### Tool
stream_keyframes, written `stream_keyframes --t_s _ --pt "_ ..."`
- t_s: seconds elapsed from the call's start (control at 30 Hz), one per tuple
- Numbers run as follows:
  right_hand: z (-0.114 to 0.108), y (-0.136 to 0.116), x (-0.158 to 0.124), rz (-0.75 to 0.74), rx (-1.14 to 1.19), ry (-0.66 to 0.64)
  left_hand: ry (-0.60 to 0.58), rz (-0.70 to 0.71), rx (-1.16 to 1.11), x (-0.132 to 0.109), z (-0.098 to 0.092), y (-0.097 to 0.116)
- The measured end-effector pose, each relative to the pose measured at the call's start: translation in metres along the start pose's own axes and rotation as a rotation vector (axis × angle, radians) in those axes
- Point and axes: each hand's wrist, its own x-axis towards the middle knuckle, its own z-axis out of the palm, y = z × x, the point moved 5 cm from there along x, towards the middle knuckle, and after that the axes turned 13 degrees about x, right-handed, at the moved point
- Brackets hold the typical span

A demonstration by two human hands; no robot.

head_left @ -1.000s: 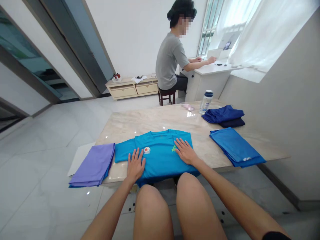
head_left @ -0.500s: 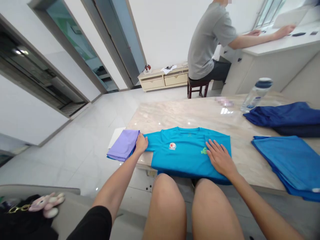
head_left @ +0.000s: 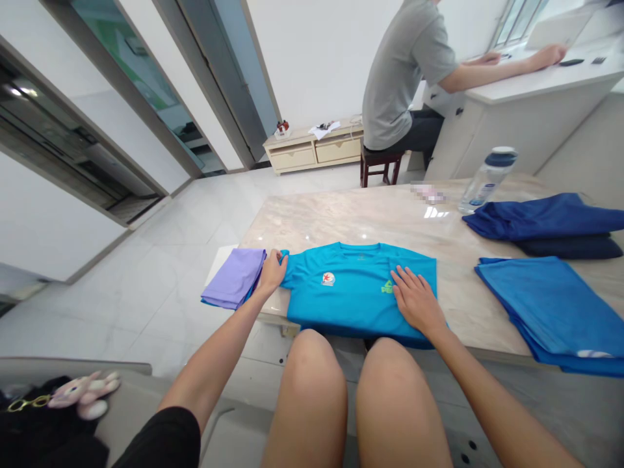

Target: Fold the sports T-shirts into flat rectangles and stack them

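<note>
A bright blue T-shirt (head_left: 341, 299) lies at the table's near edge, its collar away from me, with a round badge and a green print on the chest. My left hand (head_left: 273, 270) pinches the end of its left-side sleeve, which bunches up at the fingertips. Fingers spread, my right hand (head_left: 416, 299) rests flat on the right side of the chest, beside the green print. Just left of my left hand is a folded purple garment (head_left: 236, 276) with blue cloth under it.
A folded blue garment (head_left: 550, 305) lies on the table (head_left: 312, 214) at right, with dark blue clothes (head_left: 536, 218) behind it. A water bottle (head_left: 487, 182) stands near them. Beyond, a person in a grey shirt (head_left: 402, 78) sits on a stool at a white desk (head_left: 526, 84).
My left hand has drawn the sleeve end up and inward, so the sleeve looks shorter and bunched. My right hand stays flat on the shirt. The whole view has shifted slightly.
</note>
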Motion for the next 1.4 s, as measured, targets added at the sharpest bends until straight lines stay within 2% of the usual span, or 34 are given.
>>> stream_keyframes --t_s 0.07,0.13,0.23,0.3,0.33,0.4,0.47,0.57,0.63,0.7,0.77,0.87,1.0,1.13,1.23,1.4 --pt "0.001 0.001 0.000 -0.004 0.000 0.003 0.042 0.066 -0.068 -0.004 -0.010 0.027" --pt "0.002 0.002 0.000 -0.002 -0.004 0.003 0.035 0.185 -0.169 -0.011 -0.014 0.063" --pt "0.004 0.001 0.000 0.014 -0.001 -0.012 -0.126 0.401 -0.364 -0.027 -0.008 0.117" --pt "0.004 0.001 0.000 0.026 0.018 -0.027 -0.214 0.488 -0.451 -0.036 -0.001 0.137" --pt "0.004 0.001 0.000 0.026 0.039 -0.033 -0.223 0.513 -0.458 -0.038 0.003 0.140" --pt "0.000 0.003 0.002 0.016 0.122 -0.025 -0.194 0.562 -0.401 -0.037 0.011 0.135" --pt "-0.011 0.013 0.010 0.018 0.233 0.029 -0.165 0.610 -0.295 -0.029 0.022 0.122" --pt "-0.034 0.045 0.033 0.072 0.324 0.135 -0.173 0.624 -0.158 -0.004 0.042 0.098" --pt "-0.045 0.074 0.056 0.114 0.346 0.131 -0.185 0.596 -0.110 0.021 0.055 0.086" --pt "-0.050 0.104 0.081 0.159 0.399 0.047 -0.185 0.562 -0.095 0.046 0.066 0.081" --pt "-0.048 0.128 0.103 0.219 0.442 -0.099 -0.215 0.528 -0.105 0.068 0.075 0.082" --pt "-0.040 0.148 0.126 0.290 0.414 -0.363 -0.366 0.521 -0.125 0.089 0.086 0.093" --pt "-0.032 0.143 0.136 0.305 0.305 -0.603 -0.568 0.609 -0.046 0.092 0.088 0.107" --pt "-0.032 0.116 0.135 0.257 0.242 -0.713 -0.650 0.679 -0.002 0.079 0.080 0.114" --pt "-0.045 0.096 0.140 0.217 0.191 -0.649 -0.579 0.693 -0.011 0.074 0.067 0.117" --pt "-0.073 0.076 0.164 0.203 0.060 -0.433 -0.318 0.609 0.050 0.093 0.027 0.114"
